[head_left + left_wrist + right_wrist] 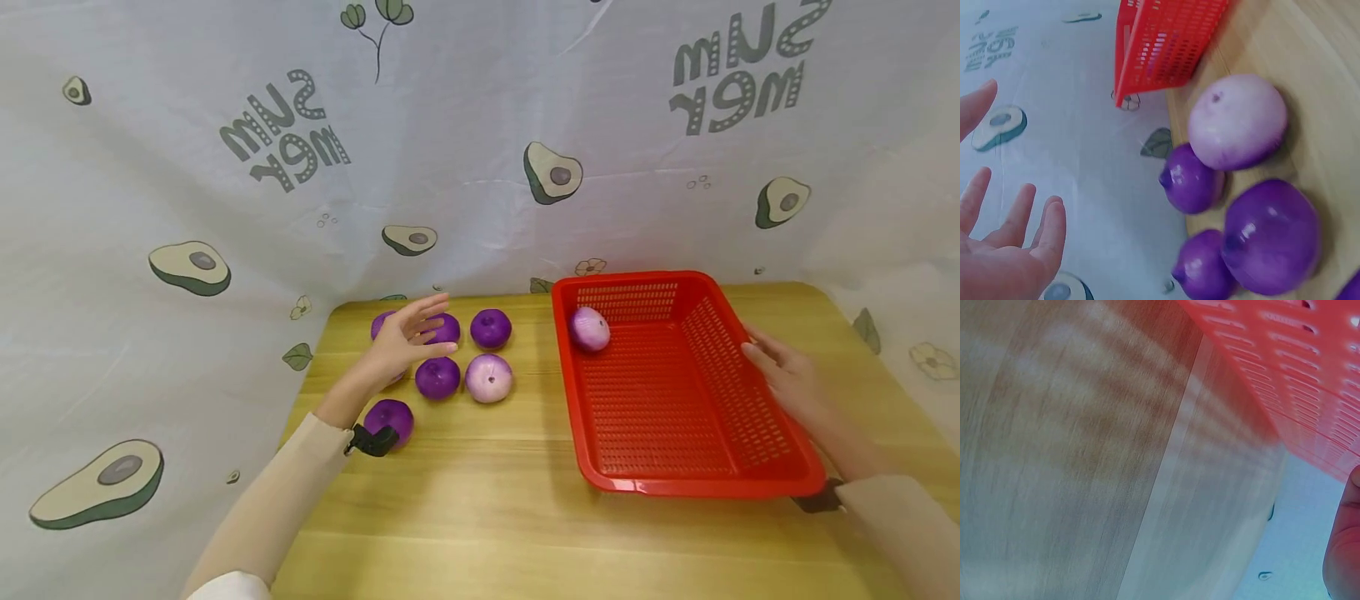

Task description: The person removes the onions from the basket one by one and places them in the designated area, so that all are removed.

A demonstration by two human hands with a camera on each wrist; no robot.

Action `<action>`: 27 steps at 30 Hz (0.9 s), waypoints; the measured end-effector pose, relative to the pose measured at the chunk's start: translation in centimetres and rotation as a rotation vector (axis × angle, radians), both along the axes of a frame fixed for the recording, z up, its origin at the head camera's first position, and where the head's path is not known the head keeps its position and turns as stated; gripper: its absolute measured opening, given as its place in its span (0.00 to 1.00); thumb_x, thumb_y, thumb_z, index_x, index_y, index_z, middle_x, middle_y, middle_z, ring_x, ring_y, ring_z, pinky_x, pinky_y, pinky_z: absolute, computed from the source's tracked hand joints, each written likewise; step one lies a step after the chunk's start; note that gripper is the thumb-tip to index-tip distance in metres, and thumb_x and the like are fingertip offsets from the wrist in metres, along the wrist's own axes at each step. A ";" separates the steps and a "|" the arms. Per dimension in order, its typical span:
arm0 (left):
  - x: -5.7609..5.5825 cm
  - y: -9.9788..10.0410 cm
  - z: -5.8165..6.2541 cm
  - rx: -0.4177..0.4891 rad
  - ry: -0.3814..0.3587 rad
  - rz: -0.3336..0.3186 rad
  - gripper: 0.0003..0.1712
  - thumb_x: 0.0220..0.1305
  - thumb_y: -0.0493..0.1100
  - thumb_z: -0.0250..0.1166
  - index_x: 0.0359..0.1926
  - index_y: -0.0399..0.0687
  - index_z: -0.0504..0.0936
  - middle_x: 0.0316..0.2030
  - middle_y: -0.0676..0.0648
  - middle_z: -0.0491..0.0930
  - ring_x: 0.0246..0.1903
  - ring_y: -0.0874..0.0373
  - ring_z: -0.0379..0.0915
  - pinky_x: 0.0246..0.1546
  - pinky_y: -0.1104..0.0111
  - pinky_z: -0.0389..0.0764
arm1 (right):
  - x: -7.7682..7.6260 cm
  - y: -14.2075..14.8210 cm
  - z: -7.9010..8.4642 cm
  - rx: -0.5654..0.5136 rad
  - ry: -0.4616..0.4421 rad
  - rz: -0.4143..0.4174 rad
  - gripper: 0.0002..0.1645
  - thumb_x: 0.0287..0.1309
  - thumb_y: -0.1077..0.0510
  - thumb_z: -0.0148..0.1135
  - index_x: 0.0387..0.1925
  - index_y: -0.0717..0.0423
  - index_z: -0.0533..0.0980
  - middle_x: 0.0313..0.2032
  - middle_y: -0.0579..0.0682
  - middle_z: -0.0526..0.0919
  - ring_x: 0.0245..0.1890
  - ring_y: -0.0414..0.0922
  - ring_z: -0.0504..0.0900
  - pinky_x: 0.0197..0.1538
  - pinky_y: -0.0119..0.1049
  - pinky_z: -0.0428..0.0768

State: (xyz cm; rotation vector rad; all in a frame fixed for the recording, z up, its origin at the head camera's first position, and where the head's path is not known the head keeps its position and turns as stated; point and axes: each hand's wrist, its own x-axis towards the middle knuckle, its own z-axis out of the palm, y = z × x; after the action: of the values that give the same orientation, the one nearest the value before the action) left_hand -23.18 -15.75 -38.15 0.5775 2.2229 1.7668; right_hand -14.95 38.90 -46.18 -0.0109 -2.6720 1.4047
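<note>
My left hand (405,337) hovers above a group of purple onions at the left of the table, fingers spread and nothing in its grasp. Among them are a dark purple onion (437,378), a paler onion (488,378) and another dark one (389,422); my hand partly hides some at the back. The left wrist view shows the pale onion (1238,122) apart from my fingers (1050,234). At the right, my right hand (787,379) grips the side rim of a red plastic basket (686,483). One pale purple onion (590,329) lies in the basket's far left corner.
Everything stands on a wooden table (480,508). A white cloth (465,167) printed with avocados and lettering hangs behind the table and along its left side. The basket's slotted wall (1310,381) fills the upper right of the right wrist view.
</note>
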 end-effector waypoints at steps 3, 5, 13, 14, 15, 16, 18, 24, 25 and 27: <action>-0.6 1.8 0.6 0.003 -0.003 -0.021 0.43 0.59 0.34 0.73 0.73 0.53 0.67 0.69 0.46 0.68 0.67 0.48 0.65 0.67 0.55 0.65 | 0.0 0.0 -0.1 0.016 0.012 -0.008 0.35 0.77 0.51 0.49 0.74 0.65 0.54 0.37 0.21 0.72 0.30 0.27 0.74 0.28 0.25 0.75; -1.1 2.9 0.9 -0.007 0.001 -0.033 0.43 0.59 0.34 0.73 0.73 0.53 0.67 0.69 0.47 0.68 0.67 0.49 0.65 0.67 0.57 0.66 | 0.0 0.0 -0.1 0.018 0.018 -0.011 0.35 0.77 0.51 0.49 0.74 0.65 0.55 0.37 0.20 0.71 0.30 0.27 0.73 0.28 0.24 0.74; -3.1 7.4 1.0 0.032 0.005 -0.094 0.43 0.58 0.31 0.72 0.73 0.50 0.67 0.68 0.43 0.68 0.65 0.47 0.67 0.66 0.57 0.68 | -0.1 0.0 -0.3 -0.004 0.050 -0.011 0.34 0.77 0.54 0.49 0.73 0.69 0.55 0.37 0.22 0.73 0.29 0.28 0.72 0.27 0.24 0.71; -3.3 8.0 1.0 0.039 0.008 -0.105 0.43 0.58 0.30 0.72 0.73 0.50 0.67 0.68 0.43 0.69 0.65 0.46 0.67 0.66 0.57 0.68 | -0.1 0.1 -0.3 0.005 0.051 -0.013 0.33 0.77 0.54 0.49 0.73 0.70 0.55 0.37 0.22 0.72 0.28 0.29 0.71 0.26 0.25 0.69; -3.6 8.5 1.0 0.048 0.006 -0.117 0.42 0.58 0.30 0.72 0.72 0.49 0.67 0.68 0.43 0.69 0.66 0.46 0.67 0.66 0.56 0.68 | -0.1 0.1 -0.3 0.007 0.046 -0.013 0.34 0.77 0.54 0.49 0.73 0.70 0.55 0.37 0.22 0.72 0.28 0.30 0.71 0.25 0.26 0.70; -3.8 9.0 1.0 0.053 0.007 -0.127 0.42 0.58 0.30 0.72 0.72 0.49 0.67 0.68 0.43 0.69 0.66 0.46 0.67 0.66 0.56 0.67 | -0.1 0.1 -0.3 0.011 0.040 -0.013 0.34 0.77 0.54 0.49 0.73 0.70 0.55 0.36 0.23 0.72 0.28 0.30 0.71 0.25 0.26 0.70; -4.3 10.0 0.9 0.062 0.001 -0.147 0.41 0.59 0.30 0.71 0.72 0.48 0.68 0.68 0.43 0.69 0.66 0.46 0.67 0.66 0.56 0.68 | -0.1 0.0 -0.2 0.014 0.023 -0.011 0.34 0.77 0.53 0.48 0.73 0.70 0.54 0.37 0.23 0.72 0.28 0.30 0.72 0.25 0.27 0.71; -5.3 13.0 0.2 0.090 -0.037 -0.160 0.40 0.59 0.29 0.71 0.71 0.45 0.68 0.68 0.42 0.69 0.65 0.44 0.67 0.64 0.57 0.70 | -0.1 0.0 -0.2 0.011 0.025 -0.011 0.34 0.77 0.53 0.49 0.73 0.70 0.55 0.36 0.21 0.72 0.30 0.28 0.74 0.28 0.24 0.74; -5.4 13.4 0.1 0.095 -0.046 -0.162 0.40 0.59 0.29 0.71 0.71 0.45 0.68 0.68 0.42 0.68 0.66 0.43 0.67 0.64 0.58 0.70 | -0.1 0.0 -0.2 0.004 0.032 -0.012 0.34 0.76 0.54 0.50 0.72 0.70 0.55 0.36 0.21 0.73 0.30 0.28 0.74 0.28 0.23 0.74; -5.5 14.4 -0.2 0.102 -0.062 -0.162 0.40 0.59 0.30 0.71 0.72 0.46 0.68 0.68 0.41 0.68 0.66 0.41 0.66 0.62 0.59 0.72 | -0.1 0.1 -0.2 -0.007 0.047 -0.011 0.34 0.76 0.55 0.50 0.72 0.70 0.56 0.36 0.21 0.73 0.30 0.27 0.74 0.28 0.22 0.74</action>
State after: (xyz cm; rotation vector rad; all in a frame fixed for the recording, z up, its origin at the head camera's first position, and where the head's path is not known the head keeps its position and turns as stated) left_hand -28.69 -1.39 -38.34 0.6930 1.9944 1.7966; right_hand -15.05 38.98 -46.42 0.0063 -2.6252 1.3939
